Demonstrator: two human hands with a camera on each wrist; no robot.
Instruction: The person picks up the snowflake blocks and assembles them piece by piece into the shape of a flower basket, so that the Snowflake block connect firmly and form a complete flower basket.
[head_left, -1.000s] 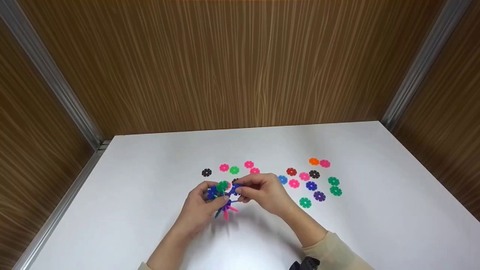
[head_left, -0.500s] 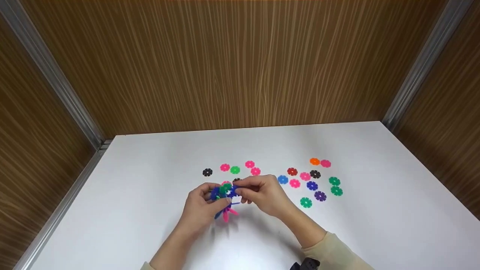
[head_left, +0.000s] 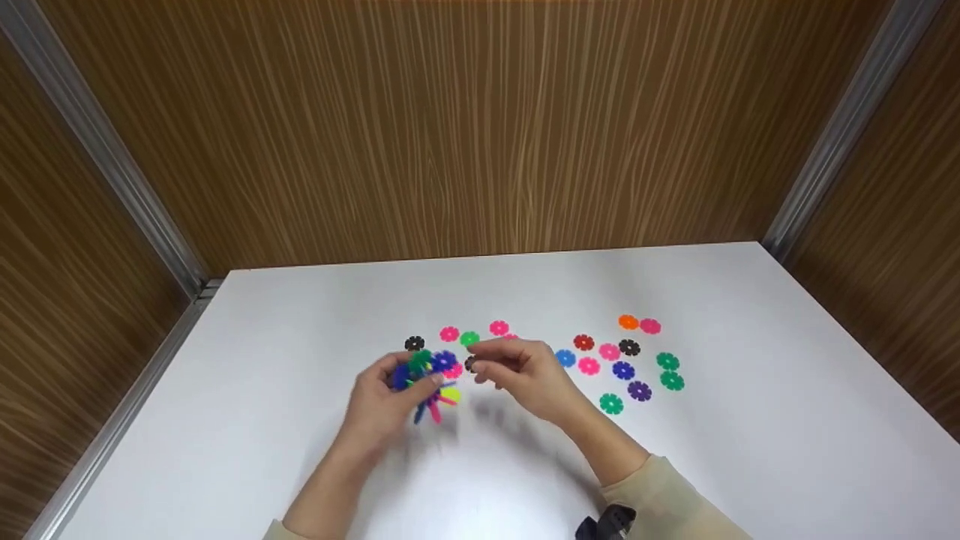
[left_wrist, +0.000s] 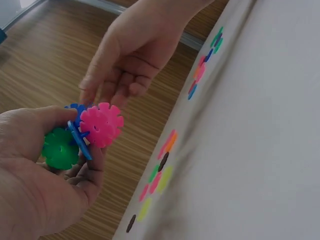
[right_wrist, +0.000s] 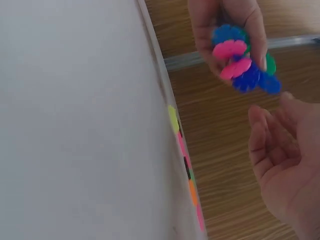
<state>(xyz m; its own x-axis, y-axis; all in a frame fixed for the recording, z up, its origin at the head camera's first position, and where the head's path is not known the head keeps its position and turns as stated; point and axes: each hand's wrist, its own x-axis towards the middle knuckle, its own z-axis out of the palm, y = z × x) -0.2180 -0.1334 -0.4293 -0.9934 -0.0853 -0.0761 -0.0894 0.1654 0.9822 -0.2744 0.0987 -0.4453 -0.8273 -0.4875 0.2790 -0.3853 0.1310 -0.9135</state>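
Note:
My left hand (head_left: 411,382) grips a cluster of joined plastic snowflake discs (head_left: 429,373) just above the white table (head_left: 300,330). Blue, green and pink discs show in the cluster (left_wrist: 92,131), which my thumb and fingers (left_wrist: 45,120) pinch from both sides. In the right wrist view the cluster (right_wrist: 241,59) sits in my left hand's fingertips (right_wrist: 260,30). My right hand (head_left: 489,366) hovers just right of it, fingers relaxed and loosely bent, holding nothing (right_wrist: 272,145). A small gap separates it from the cluster.
Several loose discs (head_left: 622,360) in pink, green, blue, black, orange and purple lie scattered on the table to the right and behind my hands. A yellow disc (head_left: 451,393) lies under the cluster. Wood-grain walls enclose the table on three sides.
My right hand has let go of the cluster and drawn slightly away. My left hand has carried the cluster a little to the left and turned it.

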